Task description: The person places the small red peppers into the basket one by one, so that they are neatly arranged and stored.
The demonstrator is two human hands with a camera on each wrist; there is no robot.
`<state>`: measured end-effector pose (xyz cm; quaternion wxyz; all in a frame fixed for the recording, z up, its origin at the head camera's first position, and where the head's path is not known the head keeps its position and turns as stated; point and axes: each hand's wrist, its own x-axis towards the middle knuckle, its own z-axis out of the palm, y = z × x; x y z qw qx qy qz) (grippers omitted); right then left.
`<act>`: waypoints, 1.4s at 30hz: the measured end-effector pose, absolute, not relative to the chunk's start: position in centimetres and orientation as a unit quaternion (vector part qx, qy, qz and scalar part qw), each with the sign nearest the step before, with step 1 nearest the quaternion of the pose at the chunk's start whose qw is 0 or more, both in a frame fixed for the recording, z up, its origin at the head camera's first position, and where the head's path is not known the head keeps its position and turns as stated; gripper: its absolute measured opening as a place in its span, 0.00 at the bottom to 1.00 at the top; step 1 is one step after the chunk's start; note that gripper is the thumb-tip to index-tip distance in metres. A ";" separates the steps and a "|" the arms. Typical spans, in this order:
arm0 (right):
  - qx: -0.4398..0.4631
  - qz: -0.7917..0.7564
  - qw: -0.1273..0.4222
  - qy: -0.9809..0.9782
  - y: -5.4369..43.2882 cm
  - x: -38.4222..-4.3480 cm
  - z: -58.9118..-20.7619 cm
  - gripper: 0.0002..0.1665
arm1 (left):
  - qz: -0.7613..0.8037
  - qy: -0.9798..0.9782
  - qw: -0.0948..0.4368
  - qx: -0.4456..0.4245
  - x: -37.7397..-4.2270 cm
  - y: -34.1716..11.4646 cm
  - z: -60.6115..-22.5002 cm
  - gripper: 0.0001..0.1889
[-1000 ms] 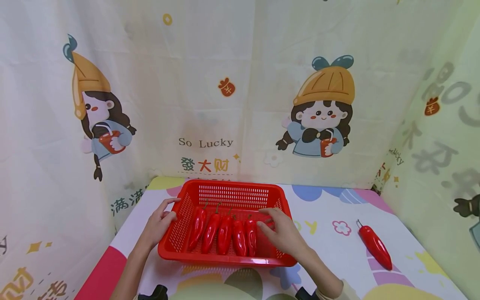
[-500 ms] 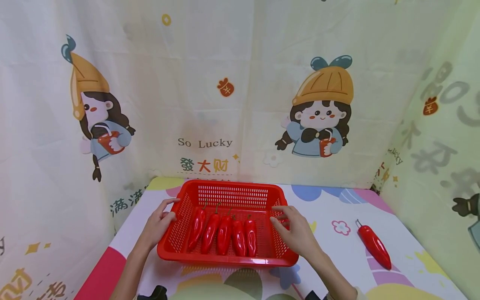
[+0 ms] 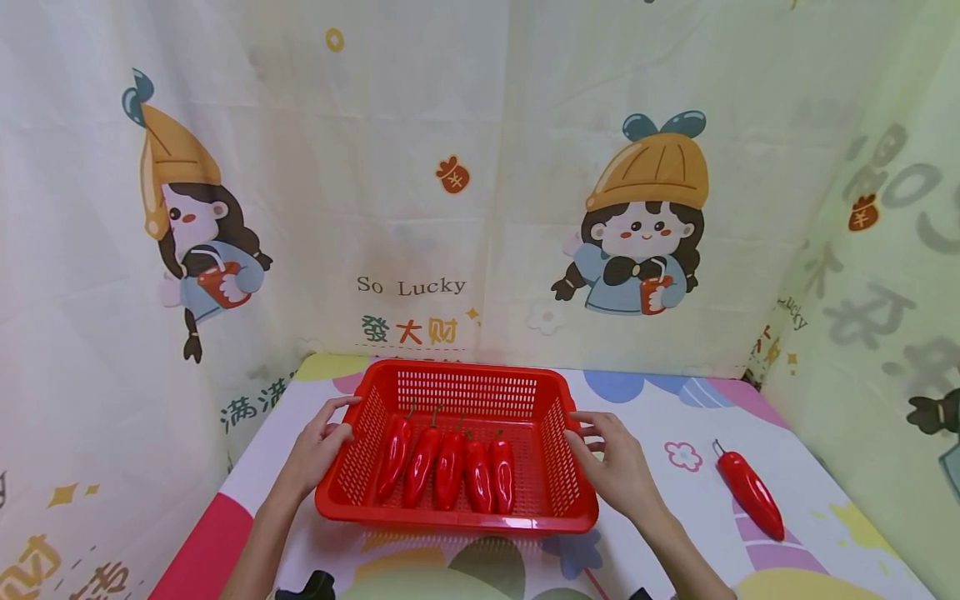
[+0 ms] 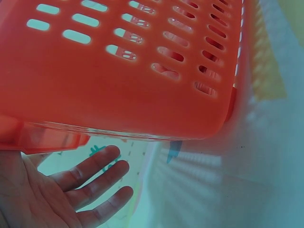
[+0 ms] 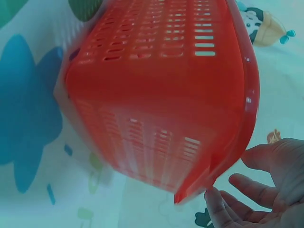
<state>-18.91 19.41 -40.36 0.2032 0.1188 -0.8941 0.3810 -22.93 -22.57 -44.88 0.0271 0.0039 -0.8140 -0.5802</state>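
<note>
In the head view a red plastic basket (image 3: 450,522) with slotted walls holds several glossy red chili peppers (image 3: 450,471), side by side with their stems toward the back. My left hand (image 3: 318,446) touches the basket's left rim with index finger and thumb; its other fingers are spread beside the outer wall in the left wrist view. At the right rim is my right hand (image 3: 615,462), fingers parted and nothing gripped. The right wrist view has its thumb and fingertips close by the rim; whether they touch is hard to tell.
Another red chili pepper (image 3: 750,492) lies on the patterned tabletop (image 3: 660,500), right of the basket. A printed cloth (image 3: 495,225) hangs behind the table and along both sides.
My right hand has moved from inside the basket's right part out to its right rim, with the fingers staying parted. The left hand, basket and peppers have stayed in place.
</note>
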 end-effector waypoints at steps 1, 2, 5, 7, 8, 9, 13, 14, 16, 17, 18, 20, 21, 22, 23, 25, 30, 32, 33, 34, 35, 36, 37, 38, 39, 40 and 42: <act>0.118 0.382 0.205 -0.893 19.6 -18.9 -40.4 0.21 | -0.580 -0.814 0.027 0.004 -22.9 -22.6 -44.9 0.31; 0.118 0.384 0.207 -0.892 19.8 -18.8 -40.4 0.21 | -0.580 -0.814 0.027 0.004 -22.9 -22.6 -44.9 0.31; 0.115 0.383 0.212 -0.892 20.2 -18.7 -40.5 0.21 | -0.580 -0.814 0.026 0.005 -22.8 -22.6 -44.8 0.31; 0.110 0.381 0.213 -0.893 20.4 -18.7 -40.6 0.20 | -0.579 -0.815 0.027 0.006 -22.8 -22.5 -44.7 0.31; 0.108 0.379 0.214 -0.894 20.6 -18.7 -40.7 0.20 | -0.578 -0.815 0.027 0.006 -22.8 -22.5 -44.7 0.31; 0.106 0.376 0.214 -0.895 20.7 -18.7 -40.8 0.20 | -0.578 -0.816 0.027 0.006 -22.8 -22.5 -44.7 0.31; 0.094 0.370 0.214 -0.899 21.2 -18.6 -41.2 0.20 | -0.577 -0.816 0.026 0.004 -22.7 -22.4 -44.5 0.30; 0.092 0.370 0.214 -0.899 21.4 -18.6 -41.2 0.20 | -0.577 -0.816 0.026 0.004 -22.7 -22.4 -44.5 0.30; 0.089 0.367 0.214 -0.901 21.6 -18.5 -41.4 0.20 | -0.577 -0.816 0.026 0.004 -22.7 -22.4 -44.4 0.30; 0.088 0.366 0.216 -0.901 21.7 -18.5 -41.5 0.19 | -0.577 -0.817 0.025 0.003 -22.7 -22.4 -44.4 0.31; 0.090 0.367 0.219 -0.900 21.8 -18.5 -41.6 0.19 | -0.576 -0.817 0.025 0.003 -22.7 -22.4 -44.4 0.31; 0.091 0.368 0.222 -0.898 22.0 -18.4 -41.8 0.18 | -0.576 -0.817 0.026 0.002 -22.7 -22.4 -44.4 0.31; 0.091 0.367 0.224 -0.898 22.1 -18.4 -41.8 0.18 | -0.575 -0.818 0.026 0.002 -22.7 -22.4 -44.3 0.31; 0.092 0.369 0.225 -0.897 22.2 -18.4 -41.9 0.18 | -0.575 -0.818 0.026 0.002 -22.7 -22.4 -44.3 0.31; 0.091 0.370 0.226 -0.897 22.3 -18.3 -42.0 0.18 | -0.574 -0.818 0.026 0.002 -22.7 -22.4 -44.3 0.31; 0.087 0.371 0.223 -0.897 22.5 -18.3 -42.2 0.18 | -0.574 -0.818 0.026 0.002 -22.7 -22.4 -44.3 0.31; 0.075 0.369 0.215 -0.901 23.0 -18.1 -42.6 0.18 | -0.575 -0.818 0.027 0.001 -22.7 -22.4 -44.3 0.31; 0.068 0.366 0.210 -0.904 23.3 -18.1 -42.8 0.18 | -0.575 -0.817 0.027 0.001 -22.7 -22.4 -44.3 0.30; 0.065 0.364 0.208 -0.906 23.4 -18.1 -42.9 0.18 | -0.575 -0.817 0.027 0.000 -22.7 -22.4 -44.3 0.31; 0.063 0.363 0.206 -0.907 23.5 -18.1 -43.0 0.18 | -0.575 -0.818 0.028 0.000 -22.7 -22.4 -44.3 0.31; 0.061 0.361 0.205 -0.908 23.6 -18.1 -43.0 0.18 | -0.575 -0.818 0.028 0.000 -22.7 -22.4 -44.3 0.31; 0.059 0.358 0.204 -0.909 23.8 -18.0 -43.1 0.18 | -0.574 -0.818 0.028 0.000 -22.7 -22.4 -44.3 0.31; 0.059 0.357 0.205 -0.910 23.9 -18.0 -43.2 0.18 | -0.573 -0.819 0.027 0.000 -22.7 -22.4 -44.3 0.31; 0.060 0.355 0.207 -0.910 24.0 -18.0 -43.3 0.18 | -0.573 -0.819 0.027 0.001 -22.7 -22.4 -44.3 0.31; 0.060 0.352 0.210 -0.910 24.2 -18.0 -43.4 0.18 | -0.572 -0.820 0.027 0.001 -22.7 -22.4 -44.3 0.31; 0.061 0.350 0.213 -0.910 24.4 -18.0 -43.5 0.18 | -0.572 -0.820 0.027 0.001 -22.7 -22.4 -44.3 0.30; 0.061 0.345 0.218 -0.911 24.7 -18.0 -43.6 0.18 | -0.571 -0.821 0.026 0.002 -22.7 -22.4 -44.3 0.30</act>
